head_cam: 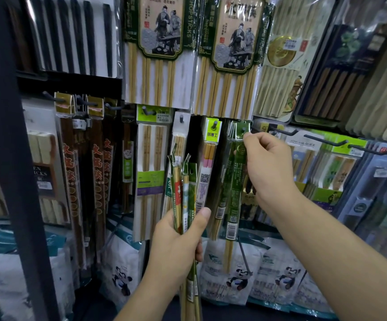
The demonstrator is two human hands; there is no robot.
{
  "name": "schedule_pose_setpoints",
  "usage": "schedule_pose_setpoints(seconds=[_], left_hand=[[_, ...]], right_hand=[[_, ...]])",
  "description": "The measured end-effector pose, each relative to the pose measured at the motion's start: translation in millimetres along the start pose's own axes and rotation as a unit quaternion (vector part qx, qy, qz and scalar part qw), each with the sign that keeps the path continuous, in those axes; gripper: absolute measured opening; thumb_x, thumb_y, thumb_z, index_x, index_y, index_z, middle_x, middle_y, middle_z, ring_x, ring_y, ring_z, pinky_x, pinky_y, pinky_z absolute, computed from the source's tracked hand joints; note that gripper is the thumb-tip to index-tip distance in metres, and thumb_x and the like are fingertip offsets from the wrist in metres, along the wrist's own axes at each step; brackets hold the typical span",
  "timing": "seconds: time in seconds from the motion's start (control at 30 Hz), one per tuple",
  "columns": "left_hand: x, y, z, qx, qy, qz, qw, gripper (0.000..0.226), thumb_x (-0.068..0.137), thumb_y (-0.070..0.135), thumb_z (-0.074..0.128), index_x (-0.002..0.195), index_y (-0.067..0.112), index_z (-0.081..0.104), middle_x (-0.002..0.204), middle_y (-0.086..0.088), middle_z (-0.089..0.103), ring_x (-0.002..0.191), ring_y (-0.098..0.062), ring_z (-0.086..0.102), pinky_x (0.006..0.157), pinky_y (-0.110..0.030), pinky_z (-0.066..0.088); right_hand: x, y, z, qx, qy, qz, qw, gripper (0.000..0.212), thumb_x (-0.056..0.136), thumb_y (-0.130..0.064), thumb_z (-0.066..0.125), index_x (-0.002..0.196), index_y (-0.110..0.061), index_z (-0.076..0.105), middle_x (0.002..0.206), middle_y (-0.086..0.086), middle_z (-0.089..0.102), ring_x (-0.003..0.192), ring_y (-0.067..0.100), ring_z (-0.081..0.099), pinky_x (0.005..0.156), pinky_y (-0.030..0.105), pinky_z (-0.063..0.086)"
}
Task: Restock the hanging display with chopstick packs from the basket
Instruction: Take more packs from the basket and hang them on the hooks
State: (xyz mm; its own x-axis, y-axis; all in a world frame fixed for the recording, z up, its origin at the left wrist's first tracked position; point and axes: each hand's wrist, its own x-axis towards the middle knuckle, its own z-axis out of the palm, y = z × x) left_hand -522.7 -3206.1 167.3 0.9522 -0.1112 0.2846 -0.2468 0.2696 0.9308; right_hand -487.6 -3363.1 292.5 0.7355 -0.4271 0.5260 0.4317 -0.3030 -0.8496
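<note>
Left hand (176, 242) nearest lens, fingers and thumb curled round spare packs (183, 188), held upright. Right hand (269, 172) pinches green pack (234, 193) at header; long axis vertical, hanging below fingertips. Peg (244, 130) just above fingertips; whether header is threaded, cannot tell.

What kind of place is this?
Most likely a shop's kitchenware aisle: packaged chopsticks hang on metal hooks, some bear barcode labels, and the left hand grips a bundle of packs while the right hand pinches a green pack at a hook.
</note>
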Motion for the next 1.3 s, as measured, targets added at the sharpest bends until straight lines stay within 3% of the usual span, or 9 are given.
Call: schedule_pose_setpoints(seconds=[0.2,0.33,0.5,0.67,0.8,0.93,1.07,1.17,1.3], left_hand=[[-0.6,1.3,1.9,0.003,-0.004,-0.004,1.000,0.026,0.072,0.061,0.072,0.068,0.036,0.064,0.054,-0.005,0.057,0.047,-0.020,0.055,0.048,-0.031,0.052],[-1.0,1.5,1.9,0.001,-0.013,-0.007,1.000,0.025,0.070,0.060,0.072,0.066,0.037,0.062,0.055,-0.005,0.058,0.047,-0.019,0.055,0.047,-0.029,0.051],[-0.6,1.6,2.0,-0.003,-0.015,-0.005,1.000,0.029,0.069,0.061,0.074,0.069,0.035,0.062,0.057,-0.004,0.059,0.046,-0.018,0.056,0.047,-0.027,0.051],[0.0,2.0,3.8,0.017,-0.016,0.012,1.000,0.017,0.087,0.037,0.077,0.074,0.039,0.066,0.053,-0.001,0.060,0.044,-0.015,0.056,0.044,-0.024,0.049],[-1.0,4.6,4.9,0.020,-0.028,0.032,0.999,0.014,0.084,0.037,0.078,0.074,0.037,0.069,0.052,-0.001,0.060,0.041,-0.014,0.054,0.042,-0.022,0.046],[-1.6,4.9,5.4,0.009,-0.028,0.035,0.999,0.018,0.073,0.050,0.079,0.081,0.035,0.072,0.058,0.002,0.065,0.046,-0.011,0.058,0.045,-0.022,0.048],[-2.1,5.6,6.1,-0.005,0.003,-0.006,1.000,0.022,0.077,0.060,0.065,0.070,0.039,0.068,0.058,0.002,0.066,0.051,-0.011,0.065,0.047,-0.021,0.051],[-0.7,3.0,3.8,0.038,0.024,-0.010,0.999,0.038,0.078,0.064,0.059,0.065,0.028,0.062,0.053,0.013,0.049,0.051,-0.003,0.051,0.052,-0.011,0.043],[-0.7,6.6,3.7,0.029,0.008,-0.016,0.999,0.053,0.086,0.058,0.058,0.075,0.006,0.056,0.053,0.011,0.049,0.048,-0.007,0.050,0.049,-0.017,0.046]], right_hand=[[7.2,6.0,2.8,-0.072,0.009,-0.022,0.997,0.040,0.103,-0.028,0.057,0.073,-0.003,0.054,0.047,-0.012,0.035,0.047,0.010,0.034,0.055,0.023,0.044],[7.2,12.0,3.8,-0.119,0.024,-0.038,0.992,0.036,0.103,-0.035,0.056,0.080,-0.007,0.059,0.057,-0.005,0.049,0.049,0.009,0.043,0.046,0.018,0.040],[-9.1,11.4,5.6,-0.120,0.040,-0.027,0.992,0.035,0.103,-0.037,0.055,0.077,-0.016,0.045,0.065,-0.004,0.044,0.051,0.001,0.040,0.053,0.018,0.039],[-50.7,5.2,7.8,-0.070,-0.156,-0.071,0.983,0.024,0.099,-0.036,0.060,0.083,-0.019,0.065,0.075,0.005,0.062,0.068,0.013,0.058,0.061,0.025,0.051],[-65.9,2.0,9.0,-0.064,-0.230,-0.061,0.969,0.019,0.096,-0.025,0.069,0.077,-0.021,0.066,0.066,-0.005,0.061,0.061,0.002,0.056,0.056,0.019,0.050],[-64.8,3.4,7.2,-0.098,-0.211,-0.072,0.970,0.021,0.099,-0.020,0.064,0.080,-0.012,0.065,0.068,0.005,0.058,0.058,0.004,0.051,0.053,0.018,0.047],[-53.2,2.1,2.2,-0.098,-0.161,-0.048,0.981,0.027,0.105,-0.024,0.056,0.080,-0.017,0.064,0.056,-0.008,0.046,0.048,0.005,0.040,0.044,0.017,0.036],[-31.9,-5.1,-3.9,-0.085,-0.083,-0.030,0.992,0.030,0.107,-0.027,0.050,0.082,-0.016,0.063,0.054,-0.010,0.041,0.046,0.008,0.037,0.042,0.016,0.034],[-3.7,-12.9,-5.4,-0.065,-0.028,-0.011,0.997,0.032,0.107,-0.026,0.049,0.092,-0.001,0.061,0.053,-0.008,0.035,0.055,0.015,0.035,0.045,0.018,0.035]])
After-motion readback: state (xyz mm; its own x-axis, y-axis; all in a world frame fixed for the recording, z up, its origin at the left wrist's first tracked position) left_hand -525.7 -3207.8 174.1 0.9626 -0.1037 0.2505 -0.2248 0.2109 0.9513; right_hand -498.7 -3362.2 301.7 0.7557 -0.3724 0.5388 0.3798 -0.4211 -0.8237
